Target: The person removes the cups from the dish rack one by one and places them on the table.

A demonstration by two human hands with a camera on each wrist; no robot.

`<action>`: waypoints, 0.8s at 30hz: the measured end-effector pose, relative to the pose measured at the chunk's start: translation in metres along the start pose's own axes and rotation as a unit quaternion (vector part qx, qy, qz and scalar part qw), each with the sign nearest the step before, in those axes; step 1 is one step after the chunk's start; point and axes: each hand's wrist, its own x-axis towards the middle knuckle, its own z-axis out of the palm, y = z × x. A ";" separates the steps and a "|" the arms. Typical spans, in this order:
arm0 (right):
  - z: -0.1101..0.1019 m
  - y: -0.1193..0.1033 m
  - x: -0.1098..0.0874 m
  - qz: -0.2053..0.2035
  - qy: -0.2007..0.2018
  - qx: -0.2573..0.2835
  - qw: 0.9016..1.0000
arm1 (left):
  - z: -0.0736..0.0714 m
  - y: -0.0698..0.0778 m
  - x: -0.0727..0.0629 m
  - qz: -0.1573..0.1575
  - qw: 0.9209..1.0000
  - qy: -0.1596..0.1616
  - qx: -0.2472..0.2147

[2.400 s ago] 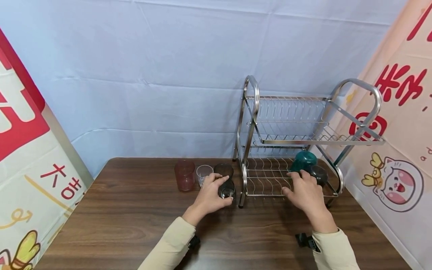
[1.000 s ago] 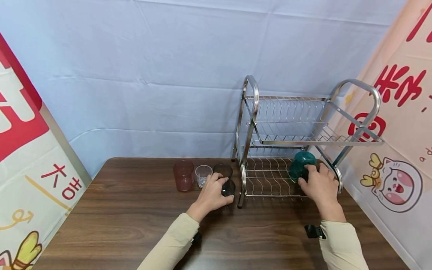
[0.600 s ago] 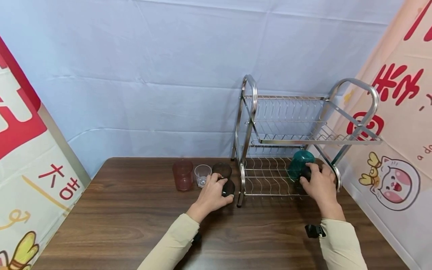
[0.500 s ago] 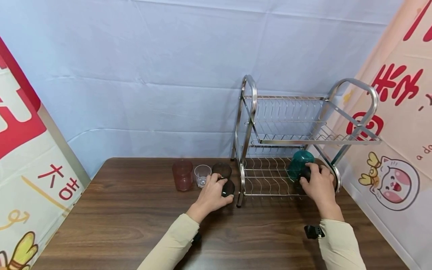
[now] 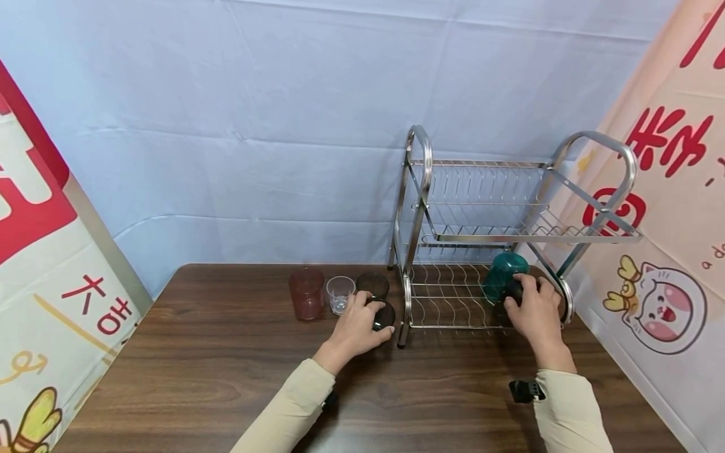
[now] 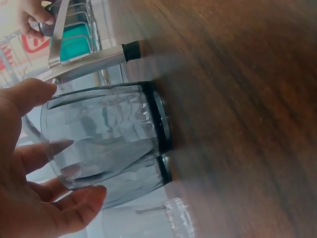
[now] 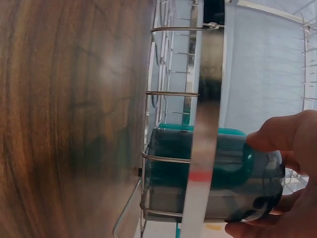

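Note:
My left hand (image 5: 354,324) holds a grey see-through glass (image 6: 104,129) at its rim, thumb on one side and fingers on the other. That glass stands upright on the table, left of the rack. On the right, my right hand (image 5: 538,314) grips a second dark grey glass (image 7: 171,193) by its base end; this one sits mouth down on the rack's lower tier. Beside it a teal glass (image 5: 503,274) also stands upside down. Behind the left hand's glass is another dark glass (image 5: 372,284), with a small clear glass (image 5: 340,296) and a red glass (image 5: 307,294) further left.
The two-tier metal dish rack (image 5: 419,245) stands at the table's back right, its upper tier overhanging the right hand's area. A front rail (image 7: 205,124) crosses before the right glass. Blue cloth (image 5: 255,157) hangs behind the wooden table (image 5: 226,377).
My right hand has moved right from in front of the teal glass and taken hold of the dark glass. My left hand has shifted slightly at its glass. Over the last half second both stay nearly still.

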 end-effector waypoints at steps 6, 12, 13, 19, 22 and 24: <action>-0.006 -0.001 0.001 -0.016 0.013 0.010 1.000 | -0.009 0.004 -0.001 -0.009 1.000 -0.010 0.014; -0.005 -0.006 -0.004 -0.020 0.028 0.014 0.999 | -0.016 0.006 -0.005 0.002 1.000 -0.002 0.028; -0.005 -0.008 -0.006 -0.023 0.034 0.017 0.999 | -0.018 0.007 -0.006 0.007 1.000 0.001 0.031; -0.010 -0.023 -0.012 -0.041 0.066 0.034 0.996 | -0.026 0.013 -0.015 0.027 0.999 0.007 0.043; -0.014 -0.029 -0.014 -0.048 0.074 0.035 0.995 | -0.026 0.015 -0.016 0.026 0.999 0.009 0.040; -0.015 -0.031 -0.014 -0.053 0.080 0.036 0.995 | -0.027 0.016 -0.016 0.024 0.999 0.012 0.034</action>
